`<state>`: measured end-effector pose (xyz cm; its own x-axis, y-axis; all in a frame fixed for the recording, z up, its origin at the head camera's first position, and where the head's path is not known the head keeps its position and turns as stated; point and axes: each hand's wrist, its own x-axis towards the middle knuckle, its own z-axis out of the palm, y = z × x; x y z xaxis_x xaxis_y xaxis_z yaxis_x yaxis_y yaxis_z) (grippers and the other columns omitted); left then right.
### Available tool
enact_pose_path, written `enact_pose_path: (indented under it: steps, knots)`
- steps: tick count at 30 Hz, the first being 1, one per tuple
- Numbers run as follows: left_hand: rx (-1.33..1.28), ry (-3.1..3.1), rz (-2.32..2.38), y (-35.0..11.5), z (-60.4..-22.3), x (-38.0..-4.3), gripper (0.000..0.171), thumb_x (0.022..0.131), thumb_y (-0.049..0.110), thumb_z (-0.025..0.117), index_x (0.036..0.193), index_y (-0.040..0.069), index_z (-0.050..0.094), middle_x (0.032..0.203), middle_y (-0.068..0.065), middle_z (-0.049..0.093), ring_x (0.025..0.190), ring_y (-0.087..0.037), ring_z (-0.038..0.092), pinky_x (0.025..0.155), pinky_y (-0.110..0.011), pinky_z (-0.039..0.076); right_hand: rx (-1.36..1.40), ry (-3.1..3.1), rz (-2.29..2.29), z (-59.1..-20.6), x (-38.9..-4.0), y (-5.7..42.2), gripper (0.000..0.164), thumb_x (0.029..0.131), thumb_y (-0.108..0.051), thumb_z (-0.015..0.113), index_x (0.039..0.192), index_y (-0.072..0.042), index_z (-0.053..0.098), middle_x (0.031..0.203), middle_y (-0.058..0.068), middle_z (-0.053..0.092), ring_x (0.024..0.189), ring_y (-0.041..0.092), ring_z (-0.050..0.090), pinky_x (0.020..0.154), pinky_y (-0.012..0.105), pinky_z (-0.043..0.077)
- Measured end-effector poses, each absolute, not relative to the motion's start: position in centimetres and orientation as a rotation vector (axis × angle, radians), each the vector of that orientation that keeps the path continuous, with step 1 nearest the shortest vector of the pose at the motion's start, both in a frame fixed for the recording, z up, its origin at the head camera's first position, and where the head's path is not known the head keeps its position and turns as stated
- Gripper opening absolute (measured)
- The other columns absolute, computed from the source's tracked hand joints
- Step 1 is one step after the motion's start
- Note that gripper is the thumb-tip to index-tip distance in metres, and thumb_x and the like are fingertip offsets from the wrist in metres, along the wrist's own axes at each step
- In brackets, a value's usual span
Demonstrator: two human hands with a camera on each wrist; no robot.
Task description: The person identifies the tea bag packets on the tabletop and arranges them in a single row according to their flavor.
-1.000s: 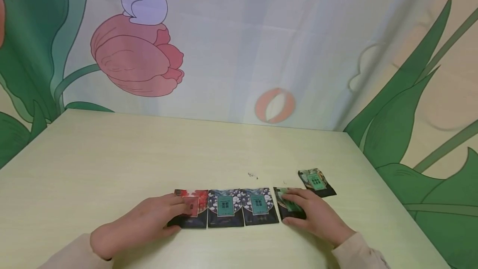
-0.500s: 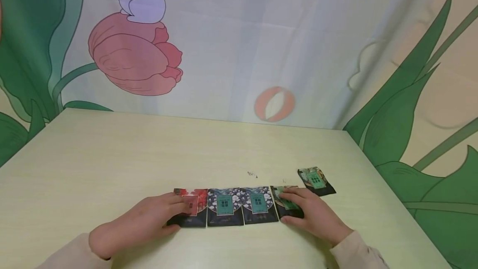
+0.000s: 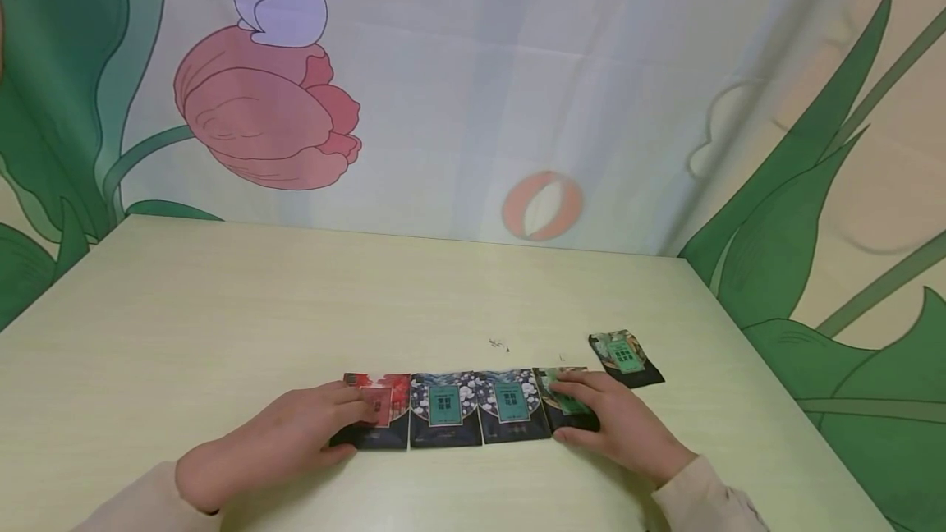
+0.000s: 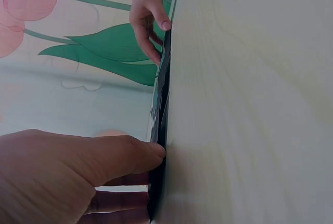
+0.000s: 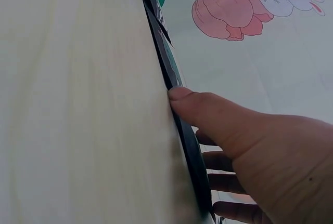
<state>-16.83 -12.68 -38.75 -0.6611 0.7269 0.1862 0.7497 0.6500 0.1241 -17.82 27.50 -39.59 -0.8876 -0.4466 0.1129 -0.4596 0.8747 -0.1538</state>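
Four flat printed sachets lie side by side in a row in the head view. At its left end my left hand (image 3: 296, 424) rests on a red sachet (image 3: 397, 395), fingers over its left part and thumb at the near edge. Two blue floral sachets (image 3: 445, 407) with teal labels fill the middle. Over the green sachet (image 3: 571, 415) at the right end lies my right hand (image 3: 624, 425), its fingers on top and its thumb by the near edge. Both wrist views show the row edge-on, with the left thumb (image 4: 151, 154) and right thumb (image 5: 182, 95) against the dark edges.
Beyond the right hand, another green sachet (image 3: 626, 358) lies turned at an angle on the pale wooden table (image 3: 296, 294). Small dark marks (image 3: 499, 345) show behind the row. A printed curtain (image 3: 443, 105) with flowers hangs along the table's far edge.
My right hand has slid the green sachet a little to the left, up against the neighbouring blue one. The left hand has stayed on the red sachet.
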Motion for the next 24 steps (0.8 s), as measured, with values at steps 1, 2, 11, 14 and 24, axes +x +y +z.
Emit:
enact_pose_path:
  steps: [1,2,11,14,24]
  knots:
    - [-1.230,-2.753,-0.288,-12.7,-38.7,-16.9,0.033,0.076,0.024,0.080,0.107,0.016,0.069,0.114,-0.001,0.067,0.101,-0.018,0.063,0.078,-0.034,0.058,0.717,-2.971,0.269,-39.6,-17.9,27.5,0.057,0.082,-0.048,0.070,0.130,-0.018,0.060,0.136,0.005,0.057,0.125,0.029,0.053,0.103,0.049,0.044]
    - [-1.227,-2.762,-0.288,-12.6,-38.6,-16.9,0.034,0.076,0.024,0.080,0.107,0.016,0.069,0.115,-0.001,0.067,0.101,-0.018,0.063,0.079,-0.035,0.058,0.715,-2.974,0.269,-39.5,-17.9,27.5,0.057,0.082,-0.048,0.070,0.130,-0.018,0.060,0.136,0.005,0.057,0.125,0.029,0.053,0.103,0.050,0.044]
    - [-1.226,-2.775,-0.287,-12.5,-38.6,-16.9,0.033,0.076,0.024,0.081,0.106,0.016,0.070,0.109,0.000,0.067,0.096,-0.015,0.062,0.077,-0.032,0.058,0.728,-2.989,0.323,-39.4,-18.2,27.5,0.059,0.082,-0.052,0.068,0.130,-0.018,0.060,0.137,0.005,0.056,0.127,0.030,0.052,0.106,0.052,0.041]
    - [-1.225,-2.778,-0.288,-12.5,-38.7,-16.9,0.033,0.075,0.024,0.081,0.105,0.016,0.070,0.105,0.002,0.067,0.093,-0.013,0.060,0.075,-0.031,0.058,0.703,-2.998,0.356,-39.1,-18.2,27.7,0.058,0.082,-0.050,0.069,0.131,-0.019,0.060,0.138,0.005,0.055,0.128,0.030,0.051,0.105,0.052,0.042]
    - [-1.203,-2.844,-0.316,-12.4,-38.6,-16.9,0.037,0.076,0.025,0.081,0.110,0.018,0.070,0.113,0.001,0.067,0.099,-0.016,0.062,0.079,-0.034,0.058,0.603,-2.984,0.340,-37.9,-19.0,29.3,0.058,0.083,-0.041,0.071,0.132,-0.014,0.058,0.139,0.011,0.053,0.128,0.037,0.049,0.100,0.055,0.044]
